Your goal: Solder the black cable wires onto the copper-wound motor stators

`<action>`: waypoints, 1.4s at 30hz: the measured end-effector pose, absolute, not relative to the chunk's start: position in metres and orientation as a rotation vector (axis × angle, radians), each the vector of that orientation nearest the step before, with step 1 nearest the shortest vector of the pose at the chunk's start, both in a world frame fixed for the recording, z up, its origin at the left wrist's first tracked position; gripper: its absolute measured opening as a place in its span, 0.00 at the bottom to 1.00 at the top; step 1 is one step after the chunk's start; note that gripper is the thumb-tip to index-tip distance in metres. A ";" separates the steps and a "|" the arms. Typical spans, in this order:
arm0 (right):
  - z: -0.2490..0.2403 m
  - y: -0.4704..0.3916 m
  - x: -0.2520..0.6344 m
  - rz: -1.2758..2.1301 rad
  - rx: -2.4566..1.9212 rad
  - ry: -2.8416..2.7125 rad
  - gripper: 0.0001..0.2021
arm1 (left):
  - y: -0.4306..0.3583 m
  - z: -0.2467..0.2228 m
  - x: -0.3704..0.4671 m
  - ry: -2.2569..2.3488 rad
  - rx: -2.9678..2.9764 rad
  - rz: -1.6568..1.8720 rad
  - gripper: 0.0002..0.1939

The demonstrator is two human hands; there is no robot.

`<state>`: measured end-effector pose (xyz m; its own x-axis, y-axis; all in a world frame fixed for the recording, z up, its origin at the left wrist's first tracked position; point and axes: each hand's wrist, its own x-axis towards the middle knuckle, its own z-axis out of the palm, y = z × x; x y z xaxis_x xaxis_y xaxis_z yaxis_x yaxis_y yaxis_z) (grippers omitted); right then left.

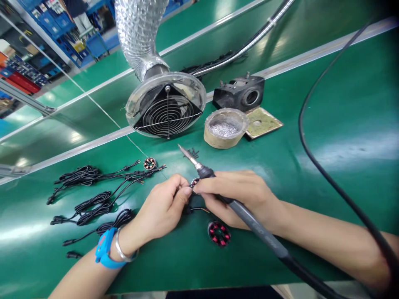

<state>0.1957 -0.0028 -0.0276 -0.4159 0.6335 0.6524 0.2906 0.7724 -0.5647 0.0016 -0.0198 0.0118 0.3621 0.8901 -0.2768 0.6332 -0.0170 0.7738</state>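
My right hand (pixel 246 195) is closed around a soldering iron (pixel 255 226), whose bare metal tip points up and left above the table. Its fingertips also touch a small wound coil ring (pixel 195 182), mostly hidden between my hands. My left hand (pixel 166 203) is closed in a pinch at the ring's left edge; what lies between thumb and finger is too small to make out. A short lead with an orange wire (pixel 199 209) runs out under my hands. Just below lies a ring with red coils (pixel 219 234). Another coil ring (pixel 149 163) rests farther left.
Bundled black cables (pixel 93 207) lie at left. Behind my hands stand a round fume extractor fan (pixel 168 110) on a foil duct, a bowl of silvery solder (pixel 226 128), a yellow sponge tray (pixel 263 123) and a black iron holder (pixel 240 93). The iron's cord (pixel 330 174) loops at right.
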 end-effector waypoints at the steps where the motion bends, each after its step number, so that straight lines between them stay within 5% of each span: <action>1: -0.028 -0.004 0.196 0.484 -0.676 -2.037 0.13 | -0.020 0.011 0.001 1.342 1.703 0.370 0.11; 14: -0.036 -0.005 0.193 0.433 -0.656 -2.014 0.12 | -0.014 0.003 0.009 1.261 1.124 0.463 0.15; 23: -0.031 0.003 0.200 0.795 -0.682 -2.105 0.17 | -0.015 -0.002 0.009 1.350 0.973 0.531 0.11; 42: -0.013 0.007 0.208 0.558 -0.766 -1.999 0.14 | -0.017 -0.004 0.013 1.434 1.031 0.536 0.10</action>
<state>0.2077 0.0068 -0.0131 -0.4069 0.7023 0.5841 0.2979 0.7065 -0.6419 0.0133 -0.0167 -0.0040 0.1253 0.8311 -0.5418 0.2722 0.4964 0.8243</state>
